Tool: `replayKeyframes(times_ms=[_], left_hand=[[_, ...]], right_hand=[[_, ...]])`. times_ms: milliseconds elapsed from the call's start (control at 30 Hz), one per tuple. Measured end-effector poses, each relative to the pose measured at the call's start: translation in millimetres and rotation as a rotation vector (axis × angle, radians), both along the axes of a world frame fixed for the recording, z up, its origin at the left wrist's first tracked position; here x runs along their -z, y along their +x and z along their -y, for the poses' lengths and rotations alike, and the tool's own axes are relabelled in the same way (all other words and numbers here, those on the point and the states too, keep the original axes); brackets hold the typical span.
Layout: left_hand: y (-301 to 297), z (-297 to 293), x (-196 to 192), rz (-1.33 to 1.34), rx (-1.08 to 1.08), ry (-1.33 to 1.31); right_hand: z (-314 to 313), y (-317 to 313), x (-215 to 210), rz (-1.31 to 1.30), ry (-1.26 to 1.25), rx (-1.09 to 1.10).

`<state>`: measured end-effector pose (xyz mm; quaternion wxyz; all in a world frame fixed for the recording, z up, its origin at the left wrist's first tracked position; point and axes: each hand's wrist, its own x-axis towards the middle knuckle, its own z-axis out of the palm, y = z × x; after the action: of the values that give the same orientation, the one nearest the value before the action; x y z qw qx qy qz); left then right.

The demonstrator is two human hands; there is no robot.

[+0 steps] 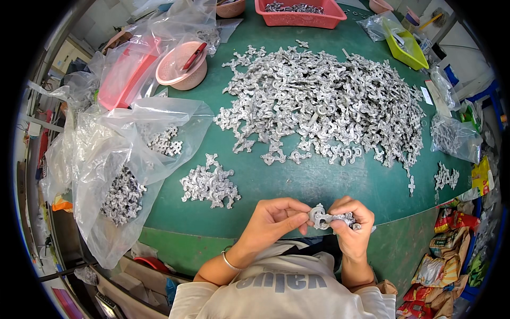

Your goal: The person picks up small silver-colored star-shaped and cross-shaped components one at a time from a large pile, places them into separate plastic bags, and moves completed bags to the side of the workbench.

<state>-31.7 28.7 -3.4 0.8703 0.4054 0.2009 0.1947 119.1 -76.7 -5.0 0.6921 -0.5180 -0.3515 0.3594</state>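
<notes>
My left hand (279, 217) pinches the edge of a small grey metal casting (320, 217) with a round, ring-like end. My right hand (353, 223) is closed round the other end of it and several more grey castings, whose shapes are partly hidden by the fingers. Both hands are close together over the near edge of the green table. Beyond them spreads a large heap of the same grey castings (319, 101). A smaller pile of castings (210, 185) lies to the left of my left hand.
Clear plastic bags (101, 149) with castings cover the left side. Behind them stand a pink bowl (183, 74) with a red-handled tool and a pink basket (127, 74). A pink tray (300, 20) and a yellow-green basket (406, 48) are at the back. A few castings (445, 177) lie at the right.
</notes>
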Motion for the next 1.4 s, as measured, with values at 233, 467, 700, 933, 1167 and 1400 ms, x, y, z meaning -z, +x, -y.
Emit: replayKeyframes(times_ms=[233, 467, 700, 933, 1167, 1400], left_hand=[[1.2, -0.1, -1.5, -0.003, 0.010, -0.003], [1.8, 1.4, -0.5, -0.011, -0.002, -0.027], [1.7, 3.1, 2.2, -0.013, -0.024, -0.033], [2.1, 3.0, 1.6, -0.017, -0.022, -0.043], [1.5, 4.5, 2.9, -0.025, -0.041, -0.013], [2.2, 3.8, -1.0, -0.036, -0.061, 0.061]], right_hand=[[0.2, -0.3, -1.4, -0.007, -0.013, 0.019], [0.0, -0.8, -2.2, -0.016, -0.011, 0.028], [0.2, -1.3, -1.2, -0.014, -0.020, 0.039], [-0.7, -1.9, -2.5, -0.025, -0.024, 0.049], [-0.4, -2.4, -1.3, -0.023, -0.020, 0.057], [-0.4, -1.7, -2.5, 0.047, -0.009, 0.058]])
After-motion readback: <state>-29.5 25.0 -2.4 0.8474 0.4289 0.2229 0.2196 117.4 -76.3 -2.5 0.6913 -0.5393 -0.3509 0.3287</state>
